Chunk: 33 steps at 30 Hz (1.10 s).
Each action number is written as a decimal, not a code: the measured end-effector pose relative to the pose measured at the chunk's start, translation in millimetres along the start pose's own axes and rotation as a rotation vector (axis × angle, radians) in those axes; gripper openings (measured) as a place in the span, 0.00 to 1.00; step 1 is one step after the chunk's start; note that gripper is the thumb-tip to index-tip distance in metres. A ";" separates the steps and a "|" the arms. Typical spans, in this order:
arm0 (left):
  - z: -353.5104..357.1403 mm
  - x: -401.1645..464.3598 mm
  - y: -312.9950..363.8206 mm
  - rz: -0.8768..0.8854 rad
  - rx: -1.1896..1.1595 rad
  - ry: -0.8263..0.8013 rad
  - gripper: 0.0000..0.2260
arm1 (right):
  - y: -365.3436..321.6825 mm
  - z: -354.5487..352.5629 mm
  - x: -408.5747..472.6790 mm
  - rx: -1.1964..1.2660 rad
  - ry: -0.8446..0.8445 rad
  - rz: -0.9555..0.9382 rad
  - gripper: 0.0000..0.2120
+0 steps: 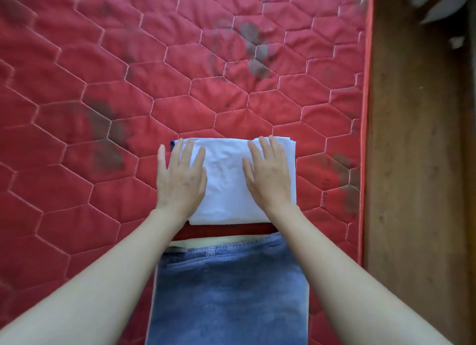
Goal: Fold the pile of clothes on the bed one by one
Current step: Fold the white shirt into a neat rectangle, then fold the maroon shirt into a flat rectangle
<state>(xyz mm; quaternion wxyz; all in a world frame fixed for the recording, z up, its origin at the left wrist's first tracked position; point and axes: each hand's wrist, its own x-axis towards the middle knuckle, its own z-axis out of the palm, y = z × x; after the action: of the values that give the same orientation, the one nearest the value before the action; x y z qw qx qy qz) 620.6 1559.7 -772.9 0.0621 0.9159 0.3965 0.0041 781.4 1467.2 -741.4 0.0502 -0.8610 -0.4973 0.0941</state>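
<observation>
A white garment (226,180) lies folded into a rectangle on the red quilted mattress (128,87). My left hand (180,176) rests flat on its left side, fingers straight and spread. On its right side my right hand (269,173) presses flat in the same way. A dark red folded cloth (226,230) shows as a strip under the white garment's near edge. Nearer to me lies folded blue denim (229,293), between my forearms. A sliver of dark blue fabric (172,144) peeks out at the white garment's far left corner.
The mattress's right edge (367,113) runs along a brown wooden floor (412,164). Grey blurred shapes (438,2) sit at the top right corner. Dark stains mark the mattress in several places.
</observation>
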 end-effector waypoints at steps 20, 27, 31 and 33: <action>-100.6 -163.9 -362.8 -0.283 -0.042 -0.041 0.21 | -377.9 45.7 -25.6 0.160 0.114 -0.244 0.15; -105.6 -163.8 -522.9 -0.344 0.006 0.094 0.19 | -540.0 87.8 21.9 0.244 0.039 -0.345 0.18; -89.4 -174.2 -576.6 -0.427 -0.026 -0.033 0.26 | -600.4 118.6 39.5 0.198 -0.191 -0.499 0.26; -75.0 -184.8 -594.3 -0.453 -0.016 -0.178 0.31 | -619.2 137.1 45.1 0.128 -0.295 -0.580 0.30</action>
<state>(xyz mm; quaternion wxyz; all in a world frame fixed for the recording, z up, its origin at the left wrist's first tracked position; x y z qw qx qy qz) 58.3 1836.5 -760.3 0.1034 0.7998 0.5847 -0.0878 249.9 1815.1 -769.0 0.0561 -0.6558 -0.7166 0.2307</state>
